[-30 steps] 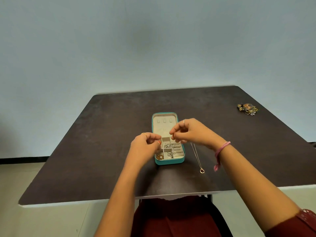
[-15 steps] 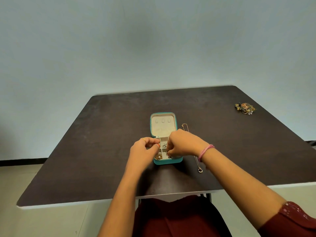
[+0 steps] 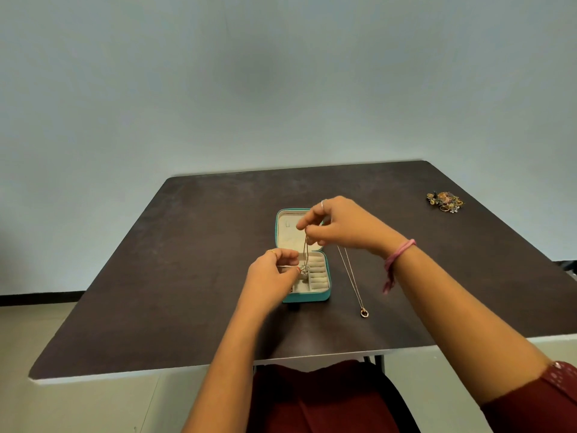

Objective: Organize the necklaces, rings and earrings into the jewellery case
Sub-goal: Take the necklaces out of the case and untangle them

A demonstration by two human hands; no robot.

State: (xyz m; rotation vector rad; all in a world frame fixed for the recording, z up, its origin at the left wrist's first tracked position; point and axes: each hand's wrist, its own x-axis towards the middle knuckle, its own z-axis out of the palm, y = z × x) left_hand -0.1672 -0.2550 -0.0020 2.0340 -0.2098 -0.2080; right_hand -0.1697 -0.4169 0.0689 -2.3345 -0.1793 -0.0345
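While the small teal jewellery case (image 3: pixel 307 295) lies open on the dark brown worktop (image 3: pixel 193 251), its cream-lined lid (image 3: pixel 288 234) is laid back flat, away from the person, and is partly covered by the right hand (image 3: pixel 342 226). Three small hook tabs seem to be set near the lid's far edge, though only one is plainly seen. The cream tray of the case (image 3: pixel 315 287) is divided into a block of padded ring rolls (image 3: pixel 318 271) on the side nearer the right hand and small square compartments on the side nearer the left hand (image 3: pixel 271 276). A silver sparkling pendant piece (image 3: pixel 304 270) is seen just beside the left fingertips, over the compartments; whatever else lies in them is hidden by that hand.

A thin gold chain necklace (image 3: pixel 307 248) is pinched between the thumb and fingers of the right hand, above the hinge, and hangs down to the tray. The left hand's fingers are curled and pinch something small at the lower end of the chain; exactly what is pinched cannot be told.

A second fine chain necklace with a ring-shaped pendant (image 3: pixel 354 285) lies stretched out on the worktop just beside the case, beneath the right wrist. A heap of mixed gold and coloured jewellery (image 3: pixel 445 201) lies well apart, far beyond the right hand.
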